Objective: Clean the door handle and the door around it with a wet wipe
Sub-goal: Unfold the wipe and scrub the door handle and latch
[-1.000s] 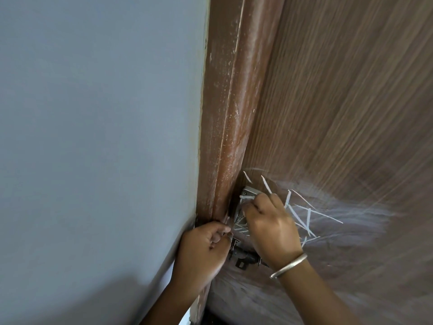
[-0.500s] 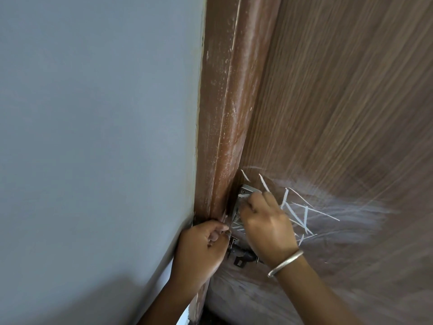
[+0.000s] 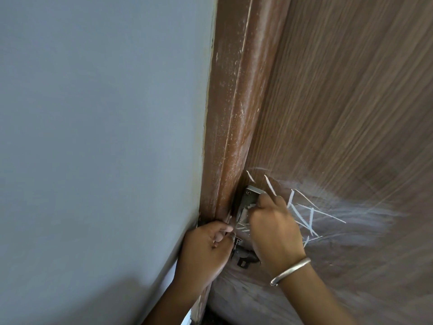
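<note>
The brown wood-grain door [image 3: 339, 102] carries white chalk-like streaks [image 3: 307, 214] and a whitish smear around the lock. A metal handle plate [image 3: 248, 195] sits at the door's edge, with the dark handle part [image 3: 243, 254] below it. My right hand [image 3: 274, 228], a metal bangle on its wrist, presses a scrap of white wet wipe [image 3: 251, 205] against the plate and covers most of it. My left hand [image 3: 206, 247] rests with curled fingers at the door frame's edge beside the plate. What it holds is hidden.
A reddish-brown door frame [image 3: 234, 113] with pale scuffs runs up the middle. A grey-blue wall [image 3: 93, 137] fills the left side. A narrow bright gap [image 3: 187, 321] shows at the bottom beside the frame.
My right hand has shifted only slightly over the plate with the wipe. My left hand has stayed in place.
</note>
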`<state>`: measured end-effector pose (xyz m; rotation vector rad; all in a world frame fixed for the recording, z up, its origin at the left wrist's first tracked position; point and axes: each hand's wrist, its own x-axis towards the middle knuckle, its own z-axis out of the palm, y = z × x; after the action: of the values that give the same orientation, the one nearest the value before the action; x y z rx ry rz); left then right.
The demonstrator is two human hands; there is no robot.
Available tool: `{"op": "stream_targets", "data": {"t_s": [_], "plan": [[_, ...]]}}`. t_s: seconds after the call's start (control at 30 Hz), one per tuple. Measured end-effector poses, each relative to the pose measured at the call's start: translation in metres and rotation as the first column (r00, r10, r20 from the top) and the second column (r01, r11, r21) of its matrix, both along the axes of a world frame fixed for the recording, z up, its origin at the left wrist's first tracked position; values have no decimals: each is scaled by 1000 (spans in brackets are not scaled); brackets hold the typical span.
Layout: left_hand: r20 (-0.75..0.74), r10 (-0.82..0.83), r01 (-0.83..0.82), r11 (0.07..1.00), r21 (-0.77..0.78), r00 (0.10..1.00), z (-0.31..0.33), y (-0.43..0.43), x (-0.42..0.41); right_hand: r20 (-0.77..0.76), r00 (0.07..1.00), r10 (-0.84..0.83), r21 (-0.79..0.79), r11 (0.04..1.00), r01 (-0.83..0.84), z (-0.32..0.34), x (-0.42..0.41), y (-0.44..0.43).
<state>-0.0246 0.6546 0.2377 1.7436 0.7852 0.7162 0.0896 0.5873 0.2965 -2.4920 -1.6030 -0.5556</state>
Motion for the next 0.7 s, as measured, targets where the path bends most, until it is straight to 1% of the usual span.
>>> {"op": "stream_targets", "data": {"t_s": [0.13,0.2,0.3,0.4,0.47,0.6,0.7], "plan": [[17,1,-1,1000,21,1000,0,0,0,-23,999,-39,72,997,41,2,9,-11],[14,7,-8,1000,30,1000,0,1,1,-61,997,-53,121,991,60,3,15,-16],[7,17,-18,998,58,1000,0,1,1,-174,985,-14,199,979,50,4,19,-19],[5,18,-18,998,55,1000,0,1,1,-213,976,49,254,967,7,3,14,-17],[8,17,-17,998,54,1000,1,0,1,-190,978,88,212,976,-47,2,8,-13],[1,16,-16,998,58,1000,1,0,0,-73,973,221,41,975,-219,7,0,-1],[-4,15,-14,997,76,1000,0,0,0,-63,978,200,-97,974,-206,11,-7,10]]}}
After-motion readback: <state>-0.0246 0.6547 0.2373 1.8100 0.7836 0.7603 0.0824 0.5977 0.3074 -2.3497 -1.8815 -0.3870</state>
